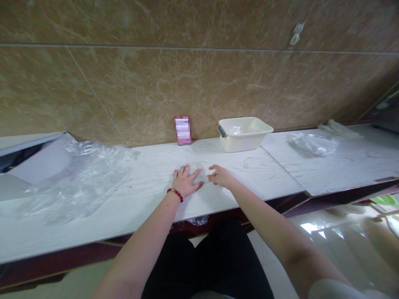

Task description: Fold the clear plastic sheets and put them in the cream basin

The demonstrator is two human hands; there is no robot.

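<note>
My left hand (pixel 184 182), wearing a red bead bracelet (pixel 176 193), lies flat with its fingers spread on the white wood-grain counter (pixel 156 195). Its thumb and index finger rest beside a small, thin piece of clear plastic (pixel 201 172), hard to make out against the surface. From the right, my right hand (pixel 220 176) reaches the plastic's edge with curled fingers, the thumb and a finger close together on it. How firmly they grip it cannot be told.
A phone (pixel 183 131) leans against the tiled wall. Right of it stands a cream plastic bin (pixel 241 143) with clear plastic inside. Crumpled clear plastic bags (pixel 90 174) cover the counter's left beside an open box (pixel 40 164). More clear plastic (pixel 313 144) lies at right.
</note>
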